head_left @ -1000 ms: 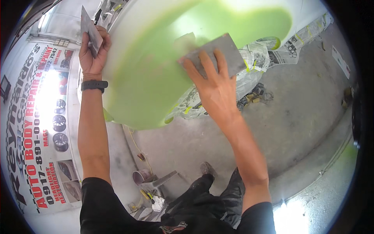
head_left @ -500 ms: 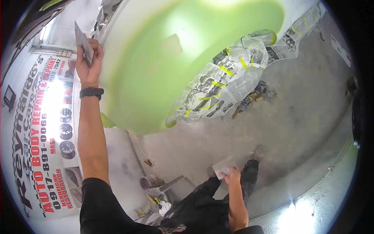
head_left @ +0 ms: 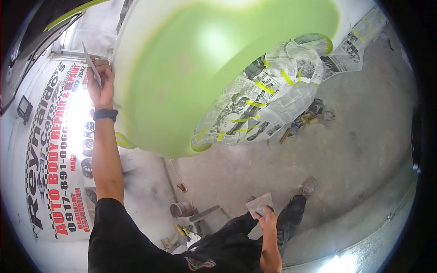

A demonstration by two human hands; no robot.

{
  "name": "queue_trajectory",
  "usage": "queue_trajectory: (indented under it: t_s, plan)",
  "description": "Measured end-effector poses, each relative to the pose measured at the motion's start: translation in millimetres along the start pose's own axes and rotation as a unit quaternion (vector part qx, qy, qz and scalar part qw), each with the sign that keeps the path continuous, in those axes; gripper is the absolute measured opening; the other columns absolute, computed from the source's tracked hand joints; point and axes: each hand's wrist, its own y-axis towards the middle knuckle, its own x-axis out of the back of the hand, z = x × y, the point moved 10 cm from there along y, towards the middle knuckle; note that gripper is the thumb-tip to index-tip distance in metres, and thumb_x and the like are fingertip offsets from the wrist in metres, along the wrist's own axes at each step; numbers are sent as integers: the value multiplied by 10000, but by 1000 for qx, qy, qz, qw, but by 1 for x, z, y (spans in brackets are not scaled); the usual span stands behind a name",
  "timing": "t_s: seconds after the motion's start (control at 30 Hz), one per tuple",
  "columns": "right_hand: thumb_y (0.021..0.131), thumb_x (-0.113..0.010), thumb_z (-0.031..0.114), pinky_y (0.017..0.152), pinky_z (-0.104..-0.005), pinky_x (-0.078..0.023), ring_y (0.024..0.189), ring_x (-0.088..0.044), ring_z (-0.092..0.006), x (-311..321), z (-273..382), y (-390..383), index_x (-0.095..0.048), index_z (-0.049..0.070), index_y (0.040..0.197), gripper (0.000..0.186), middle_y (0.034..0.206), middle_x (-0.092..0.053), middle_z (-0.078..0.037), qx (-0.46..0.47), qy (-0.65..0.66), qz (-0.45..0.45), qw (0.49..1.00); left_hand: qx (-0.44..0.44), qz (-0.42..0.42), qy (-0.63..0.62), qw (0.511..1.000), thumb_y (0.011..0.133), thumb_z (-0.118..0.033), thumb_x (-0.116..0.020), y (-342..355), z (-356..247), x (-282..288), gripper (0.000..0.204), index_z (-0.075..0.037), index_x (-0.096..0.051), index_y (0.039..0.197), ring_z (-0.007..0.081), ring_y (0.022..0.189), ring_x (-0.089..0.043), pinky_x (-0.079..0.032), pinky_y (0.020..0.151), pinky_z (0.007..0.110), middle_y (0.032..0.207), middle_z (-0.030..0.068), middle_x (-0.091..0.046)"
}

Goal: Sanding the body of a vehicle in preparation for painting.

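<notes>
At the upper left my left hand (head_left: 102, 88) is raised, closed on a thin grey flat plate (head_left: 91, 65) seen nearly edge-on. It is beside the edge of a curved car body panel (head_left: 173, 109), light green fading to white. Low down near my legs, my right hand (head_left: 267, 218) grips a squarish, pale greyish-pink flat sheet (head_left: 258, 205) by one corner. What the plate and sheet are made of I cannot make out. Faint pinkish patches (head_left: 183, 63) show on the green paint. Newspaper (head_left: 259, 100) held by yellow tape masks the opening beside the panel.
A printed banner (head_left: 54, 159) hangs on the left wall. A bucket (head_left: 181, 209) and several small items stand on the floor near my left leg. Dark and yellowish scraps (head_left: 309, 118) lie under the newspaper. A yellowish cord (head_left: 176, 175) runs along the floor.
The view has shifted slightly. The sheet in my right hand now shows its broad face, while the plate in my left hand appears narrower. A squarish pinkish patch on the panel no longer shows.
</notes>
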Motion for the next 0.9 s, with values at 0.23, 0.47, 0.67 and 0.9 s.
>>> queue_trajectory:
  t_s: [0.23, 0.47, 0.67, 0.9]
  plan:
    - [892, -582, 44, 851, -658, -509, 1209, -490, -407, 25, -9, 21, -474, 73, 1322, 445, 1336, -475, -140, -15, 13, 11, 1000, 29, 14, 3, 999, 968, -85, -579, 5, 16, -11, 338, -50, -531, 1301, 173, 1005, -508, -460, 1014, 551, 1085, 62, -455]
    - [867, -620, 57, 836, -623, -518, 1191, -499, -375, 50, -51, 34, -496, 65, 1283, 435, 1296, -495, -128, -50, 23, -17, 998, 34, 4, -19, 999, 979, -82, -555, 3, 14, -9, 326, -52, -544, 1303, 170, 998, -502, -425, 1017, 541, 1084, 53, -470]
    - [874, -636, 84, 841, -578, -524, 1148, -523, -330, 60, -91, 63, -533, 53, 1213, 356, 1229, -524, -123, -18, 34, 6, 999, 13, -11, -14, 1000, 956, -46, -555, 5, 16, -13, 315, -19, -549, 1270, 200, 978, -508, -440, 993, 516, 1071, 81, -478]
    - [903, -601, 83, 819, -489, -555, 1116, -543, -322, 104, -110, 97, -512, 52, 1251, 361, 1229, -523, -145, 123, 118, -89, 981, -21, 2, 7, 1000, 908, 35, -568, 6, 10, -14, 338, 45, -529, 1244, 279, 1078, -525, -500, 934, 432, 1110, 160, -547]
